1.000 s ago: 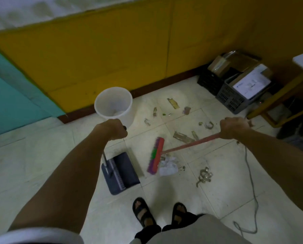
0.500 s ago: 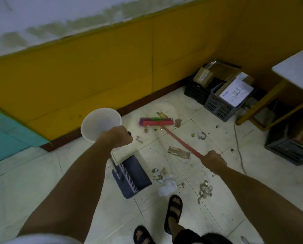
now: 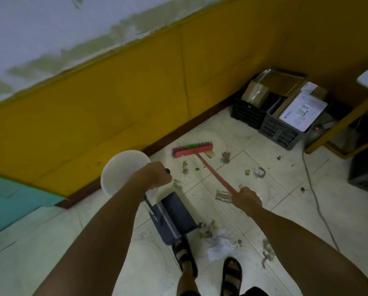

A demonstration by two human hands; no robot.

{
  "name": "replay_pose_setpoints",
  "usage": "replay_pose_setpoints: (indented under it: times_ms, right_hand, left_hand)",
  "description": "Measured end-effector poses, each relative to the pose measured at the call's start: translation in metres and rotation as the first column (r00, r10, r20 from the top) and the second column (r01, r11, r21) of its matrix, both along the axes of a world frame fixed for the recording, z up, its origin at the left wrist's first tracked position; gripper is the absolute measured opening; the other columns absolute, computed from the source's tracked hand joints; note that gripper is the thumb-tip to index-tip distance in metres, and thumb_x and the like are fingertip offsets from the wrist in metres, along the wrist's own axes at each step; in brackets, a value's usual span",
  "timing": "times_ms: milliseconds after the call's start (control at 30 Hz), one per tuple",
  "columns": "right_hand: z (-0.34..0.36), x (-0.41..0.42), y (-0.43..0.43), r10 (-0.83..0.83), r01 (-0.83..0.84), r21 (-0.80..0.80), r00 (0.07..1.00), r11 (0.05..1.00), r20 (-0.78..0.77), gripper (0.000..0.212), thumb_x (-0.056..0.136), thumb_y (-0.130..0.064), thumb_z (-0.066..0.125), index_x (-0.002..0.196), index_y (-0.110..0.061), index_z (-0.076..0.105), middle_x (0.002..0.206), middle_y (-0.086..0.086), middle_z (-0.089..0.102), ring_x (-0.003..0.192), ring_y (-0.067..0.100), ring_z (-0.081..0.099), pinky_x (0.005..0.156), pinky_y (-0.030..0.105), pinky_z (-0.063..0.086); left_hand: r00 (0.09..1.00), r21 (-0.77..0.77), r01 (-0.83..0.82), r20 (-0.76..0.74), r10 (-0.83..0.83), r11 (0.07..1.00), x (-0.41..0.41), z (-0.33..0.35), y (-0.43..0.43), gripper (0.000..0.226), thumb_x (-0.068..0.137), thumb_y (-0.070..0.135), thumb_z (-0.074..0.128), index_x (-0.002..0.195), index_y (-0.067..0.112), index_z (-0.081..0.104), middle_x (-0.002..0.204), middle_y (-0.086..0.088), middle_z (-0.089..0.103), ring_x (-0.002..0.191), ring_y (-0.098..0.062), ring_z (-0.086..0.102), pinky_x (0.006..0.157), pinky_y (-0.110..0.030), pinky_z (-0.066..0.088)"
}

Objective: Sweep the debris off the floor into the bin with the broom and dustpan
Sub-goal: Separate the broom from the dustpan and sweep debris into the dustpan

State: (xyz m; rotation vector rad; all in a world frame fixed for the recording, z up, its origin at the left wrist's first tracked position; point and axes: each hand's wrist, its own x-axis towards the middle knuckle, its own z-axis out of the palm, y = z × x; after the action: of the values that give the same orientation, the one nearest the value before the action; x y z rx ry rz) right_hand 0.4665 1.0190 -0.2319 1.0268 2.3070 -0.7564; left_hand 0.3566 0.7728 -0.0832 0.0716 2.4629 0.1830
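Although the red-handled broom with purple, green and pink bristles (image 3: 192,148) is reached out to the wall, no debris shows inside the dark blue plastic dustpan (image 3: 174,214) as far as can be seen, so the task reads as early stage.

Status:
- Right hand (image 3: 246,199): fingers wrapped fully shut round the red broom handle, approx. mid-shaft. Broom head lies well beyond the fingers, by the brown skirting at the foot of the yellow wall.
- Left hand (image 3: 152,175): fingers closed in a fist round the top of the dustpan's upright handle. Pan sits on the tiled floor (image 3: 285,210) below and just nearer the person than these fingers, mouth facing the right-hand side.
- White round plastic bin (image 3: 125,171): directly behind the left fingers, upright, inside looks bare; part hidden by the wrist.

Done: a small pile of crumpled paper and scraps (image 3: 215,233) is gathered just beside the pan mouth, below the right fingers.

Left to do:
1. Draw in the loose bits beyond the right fingers, incl. the clear plastic wrapper (image 3: 222,195) touching-close to them and the pieces nr. the broom head.
2. Push the pile into the pan.
3. Tip pan into bin.
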Motion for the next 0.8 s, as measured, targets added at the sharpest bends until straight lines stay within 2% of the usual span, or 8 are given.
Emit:
replay_pose_setpoints:
  times_ms: [133,267,367,433,600,667,733,800]
  right_hand:
    - [-0.016,-0.044,-0.03,0.047,-0.047,0.004,0.998,0.999,0.038,0.027,0.09,-0.026,0.058,0.11,-0.007,0.062,0.1,0.008,0.07,0.087,0.023,0.07,0.08,0.034,0.059]
    - [-0.025,-0.084,-0.054,0.126,-0.123,-0.041,0.989,0.992,0.079,0.028,0.095,-0.021,0.053,0.116,-0.004,0.058,0.106,0.011,0.068,0.088,0.025,0.07,0.075,0.032,0.059]
    - [-0.034,-0.101,-0.061,0.241,-0.235,-0.057,0.954,0.97,0.179,0.028,0.096,-0.019,0.05,0.117,-0.003,0.058,0.094,0.009,0.068,0.059,0.017,0.063,0.047,0.025,0.05]
    - [-0.046,-0.095,-0.063,0.306,-0.3,-0.059,0.928,0.952,0.214,0.03,0.094,-0.02,0.052,0.12,-0.006,0.058,0.091,0.004,0.068,0.05,0.011,0.058,0.035,0.019,0.04]
    - [-0.043,-0.061,-0.046,0.399,-0.394,-0.077,0.876,0.916,0.272,0.019,0.092,-0.016,0.049,0.108,-0.009,0.056,0.07,-0.003,0.05,0.069,0.016,0.058,0.06,0.025,0.048]
    - [-0.036,-0.041,-0.027,0.368,-0.372,-0.05,0.878,0.927,0.304,0.024,0.091,-0.02,0.049,0.113,-0.01,0.054,0.073,-0.002,0.049,0.065,0.015,0.053,0.059,0.027,0.044]
    - [-0.031,-0.013,-0.005,0.348,-0.358,-0.03,0.877,0.933,0.331,0.033,0.09,-0.024,0.049,0.119,-0.01,0.053,0.088,0.003,0.059,0.073,0.018,0.058,0.064,0.028,0.047]
    - [-0.029,0.015,0.013,0.36,-0.374,-0.027,0.866,0.927,0.347,0.037,0.088,-0.027,0.049,0.122,-0.012,0.053,0.107,0.006,0.064,0.092,0.022,0.065,0.081,0.033,0.055]
  left_hand:
    - [0.993,-0.023,0.105,0.058,-0.104,0.994,-0.041,-0.007,-0.01,0.031,0.099,0.025,0.037,0.071,0.013,0.045,0.067,-0.003,0.044,0.07,-0.019,0.047,0.07,-0.031,0.035]
    - [0.993,-0.005,0.09,0.081,-0.089,0.996,-0.082,-0.011,-0.027,0.023,0.098,0.026,0.041,0.083,0.011,0.049,0.075,-0.005,0.05,0.075,-0.02,0.051,0.072,-0.031,0.041]
    - [0.988,0.031,0.075,0.131,-0.078,0.997,-0.102,-0.015,-0.042,0.021,0.098,0.023,0.04,0.083,0.011,0.049,0.074,-0.006,0.05,0.066,-0.018,0.048,0.062,-0.027,0.039]
    - [0.985,0.048,0.062,0.16,-0.069,0.997,-0.106,-0.017,-0.049,0.023,0.096,0.022,0.043,0.076,0.012,0.046,0.069,-0.006,0.047,0.056,-0.015,0.041,0.054,-0.027,0.035]
    - [0.99,0.045,0.025,0.139,-0.031,0.999,-0.104,-0.013,-0.043,0.034,0.097,0.024,0.043,0.065,0.012,0.04,0.056,-0.004,0.042,0.046,-0.015,0.036,0.044,-0.026,0.029]
    - [0.994,0.025,0.035,0.103,-0.037,0.999,-0.097,-0.009,-0.038,0.034,0.097,0.024,0.042,0.067,0.009,0.046,0.056,-0.005,0.043,0.047,-0.016,0.038,0.045,-0.027,0.03]
    - [0.998,0.006,0.052,0.047,-0.052,0.999,-0.086,-0.008,-0.028,0.033,0.097,0.025,0.045,0.092,-0.005,0.06,0.067,-0.014,0.057,0.06,-0.024,0.054,0.055,-0.036,0.043]
    - [1.0,0.02,0.012,-0.002,-0.012,1.0,-0.078,-0.012,-0.022,0.039,0.095,0.025,0.049,0.112,-0.008,0.056,0.085,-0.021,0.063,0.083,-0.033,0.061,0.072,-0.044,0.048]
